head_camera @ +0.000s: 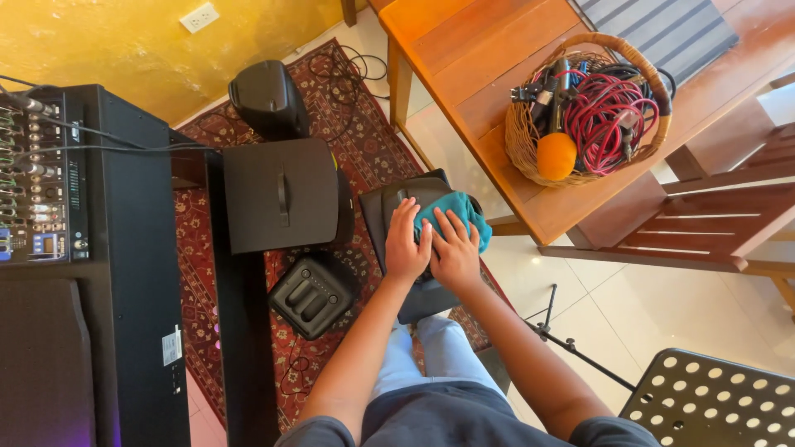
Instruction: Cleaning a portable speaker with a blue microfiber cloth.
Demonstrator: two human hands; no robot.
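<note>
— Under your palms, what are you pressing on?

— You are pressing a teal cloth point(455, 213) onto the top of a black speaker point(407, 248) that is standing on the floor between your knees and the wooden table point(464, 58). Your left hand point(407, 242) is lying flat with fingers spread, half on the cloth, half on the speaker. Your right hand point(455, 250) is lying flat too, fingers spread over the cloth; neither is gripping anything.

— What could be going wrong from here?

— I am judging that the speaker is sitting partly on the rug point(364, 149) and partly on tile, so hard sideways pressure may be rocking or tipping it. The cloth is hanging over the far right corner, so it could be sliding off toward the table leg. Loose cables point(352, 70) are trailing over the rug behind, and a snag could be tugging the gear there.

— How much room are you getting?

— Little on the left: a smaller black box point(313, 294) is sitting just beside the speaker, and a bigger black case point(281, 194) is nearly touching it at the far left. Past those, the mixer desk point(91, 248) is forming a long edge. Ahead, the table edge is overhanging close, with a basket point(584, 112) of wires above. On your right, open tile is giving you room, until the thin stand leg point(571, 352) and the perforated chair point(712, 401).
</note>
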